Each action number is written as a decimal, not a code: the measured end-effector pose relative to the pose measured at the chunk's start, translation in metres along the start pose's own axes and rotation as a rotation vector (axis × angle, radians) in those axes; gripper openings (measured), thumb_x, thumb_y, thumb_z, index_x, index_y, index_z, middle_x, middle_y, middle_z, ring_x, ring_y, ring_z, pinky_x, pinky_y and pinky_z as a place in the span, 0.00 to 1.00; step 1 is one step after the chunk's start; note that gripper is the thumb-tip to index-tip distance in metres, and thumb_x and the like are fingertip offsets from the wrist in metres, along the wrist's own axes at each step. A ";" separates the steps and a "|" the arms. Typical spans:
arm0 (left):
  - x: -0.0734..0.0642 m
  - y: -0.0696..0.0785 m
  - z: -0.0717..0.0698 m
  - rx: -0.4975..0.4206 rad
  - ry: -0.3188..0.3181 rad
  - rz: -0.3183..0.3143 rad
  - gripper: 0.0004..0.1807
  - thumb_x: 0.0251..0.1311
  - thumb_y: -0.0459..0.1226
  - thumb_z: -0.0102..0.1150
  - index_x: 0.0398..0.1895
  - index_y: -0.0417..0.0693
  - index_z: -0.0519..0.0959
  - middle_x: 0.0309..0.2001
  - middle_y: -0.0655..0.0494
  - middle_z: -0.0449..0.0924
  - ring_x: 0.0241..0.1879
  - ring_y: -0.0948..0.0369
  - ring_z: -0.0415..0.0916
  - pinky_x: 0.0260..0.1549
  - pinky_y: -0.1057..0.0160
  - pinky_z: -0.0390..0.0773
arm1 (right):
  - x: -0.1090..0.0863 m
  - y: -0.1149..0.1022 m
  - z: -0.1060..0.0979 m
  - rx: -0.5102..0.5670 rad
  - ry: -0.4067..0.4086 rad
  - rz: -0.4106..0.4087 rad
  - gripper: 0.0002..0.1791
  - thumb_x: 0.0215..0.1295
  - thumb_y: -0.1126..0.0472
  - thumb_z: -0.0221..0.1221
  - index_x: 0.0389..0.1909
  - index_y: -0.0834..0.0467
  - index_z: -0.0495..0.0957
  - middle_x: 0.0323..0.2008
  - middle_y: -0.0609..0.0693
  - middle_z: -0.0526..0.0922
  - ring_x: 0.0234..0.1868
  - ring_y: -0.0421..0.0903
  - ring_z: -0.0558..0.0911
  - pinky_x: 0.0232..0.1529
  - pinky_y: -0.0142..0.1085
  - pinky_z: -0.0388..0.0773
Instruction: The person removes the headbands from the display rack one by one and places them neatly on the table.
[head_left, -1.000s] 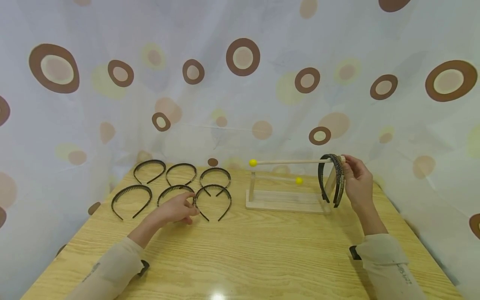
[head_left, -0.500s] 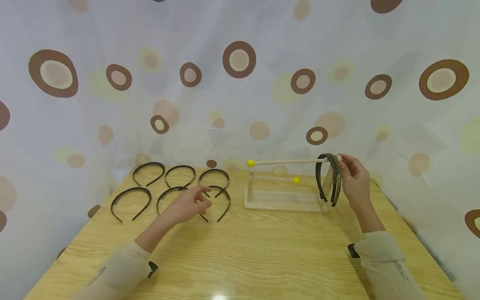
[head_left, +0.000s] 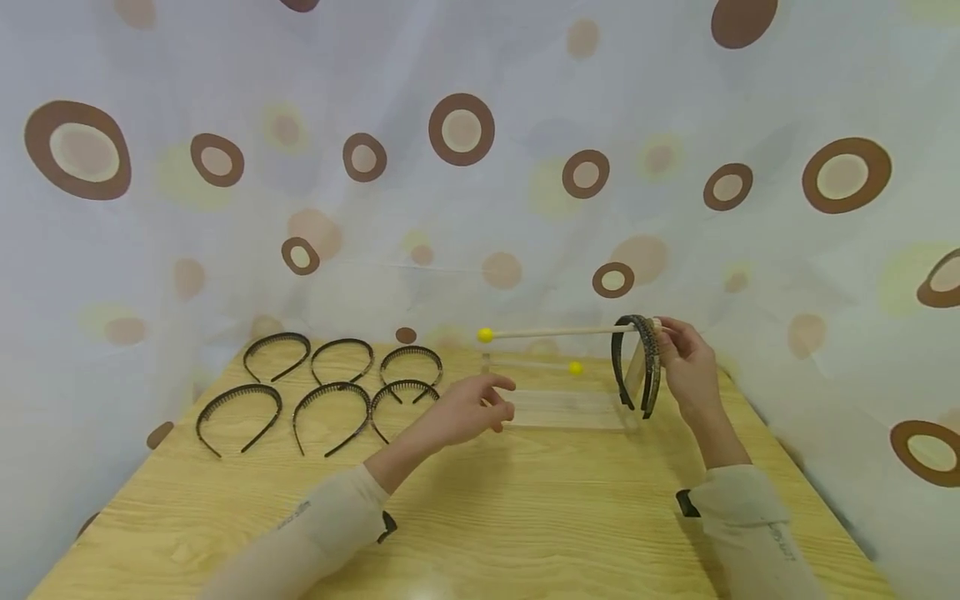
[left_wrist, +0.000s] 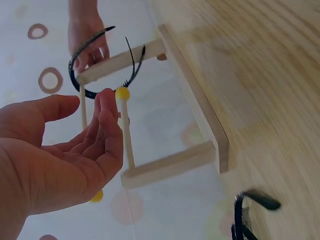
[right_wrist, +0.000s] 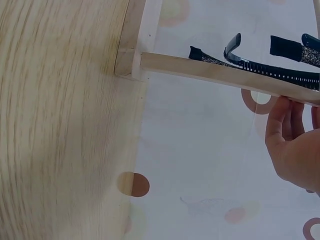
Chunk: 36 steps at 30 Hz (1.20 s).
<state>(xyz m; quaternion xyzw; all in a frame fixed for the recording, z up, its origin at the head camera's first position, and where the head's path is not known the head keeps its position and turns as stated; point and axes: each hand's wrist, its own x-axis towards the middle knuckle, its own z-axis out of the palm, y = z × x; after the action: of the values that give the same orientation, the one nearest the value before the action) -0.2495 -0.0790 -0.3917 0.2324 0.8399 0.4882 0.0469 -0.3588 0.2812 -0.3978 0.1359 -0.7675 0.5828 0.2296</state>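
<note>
My left hand (head_left: 468, 408) hovers in front of the left end of a wooden stand (head_left: 570, 421). Nothing is in it; thumb and bent fingers stand apart in the left wrist view, fingertips overlapping a yellow ball (left_wrist: 122, 93) that caps one rod. On the right, my right hand (head_left: 692, 371) grips the top of the stand's upright post (right_wrist: 200, 70). Black headbands (head_left: 651, 375), one with a glittery surface, hang together on the upper rod (head_left: 555, 333) beside that hand. The stand's left post is mostly hidden behind my left hand.
Several black toothed headbands lie in two rows on the left of the wooden table (head_left: 525, 517), one front headband (head_left: 240, 400) at the far left. My left forearm partly covers the nearest one (head_left: 382, 400). A dotted curtain (head_left: 525, 208) closes off the back and sides.
My left hand has moved right, from over the front headbands to the stand's left end. My right hand keeps its grip on the post. The head view has shifted slightly.
</note>
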 end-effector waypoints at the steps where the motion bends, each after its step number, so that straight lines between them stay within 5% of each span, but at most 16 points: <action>1: 0.007 0.005 0.006 -0.010 0.002 0.004 0.23 0.75 0.46 0.56 0.68 0.49 0.73 0.39 0.59 0.83 0.37 0.58 0.83 0.39 0.55 0.80 | 0.000 -0.001 0.000 0.004 0.003 0.001 0.23 0.79 0.54 0.53 0.67 0.61 0.73 0.50 0.39 0.79 0.46 0.38 0.77 0.39 0.24 0.75; 10: 0.069 0.042 0.070 -0.114 0.087 0.019 0.19 0.74 0.45 0.59 0.63 0.51 0.78 0.37 0.64 0.83 0.36 0.63 0.81 0.31 0.62 0.79 | -0.002 -0.004 0.000 0.006 -0.010 -0.001 0.23 0.80 0.56 0.52 0.68 0.64 0.71 0.53 0.46 0.79 0.48 0.39 0.77 0.41 0.26 0.76; 20: 0.119 0.058 0.123 -0.196 0.247 0.032 0.23 0.73 0.52 0.58 0.63 0.50 0.79 0.45 0.65 0.80 0.47 0.65 0.78 0.40 0.62 0.80 | -0.002 -0.005 -0.001 0.010 0.000 0.023 0.24 0.80 0.53 0.52 0.69 0.61 0.71 0.59 0.53 0.78 0.56 0.41 0.75 0.50 0.31 0.72; 27: 0.133 0.069 0.141 -0.258 0.312 0.109 0.19 0.71 0.49 0.63 0.57 0.49 0.82 0.40 0.68 0.81 0.40 0.68 0.79 0.39 0.66 0.79 | 0.000 -0.009 -0.003 -0.038 0.018 -0.001 0.24 0.80 0.52 0.51 0.70 0.61 0.71 0.62 0.59 0.77 0.60 0.42 0.75 0.54 0.32 0.71; 36: 0.133 0.064 0.147 -0.297 0.363 0.096 0.07 0.69 0.40 0.66 0.45 0.49 0.85 0.36 0.70 0.80 0.36 0.70 0.77 0.38 0.69 0.79 | -0.005 -0.005 0.001 -0.015 -0.005 0.006 0.24 0.80 0.54 0.51 0.70 0.62 0.70 0.62 0.59 0.76 0.60 0.41 0.74 0.54 0.31 0.72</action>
<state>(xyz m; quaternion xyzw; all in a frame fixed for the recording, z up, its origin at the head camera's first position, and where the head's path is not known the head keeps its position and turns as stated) -0.3009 0.1232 -0.3944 0.1711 0.7413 0.6420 -0.0947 -0.3523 0.2785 -0.3970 0.1333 -0.7729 0.5774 0.2269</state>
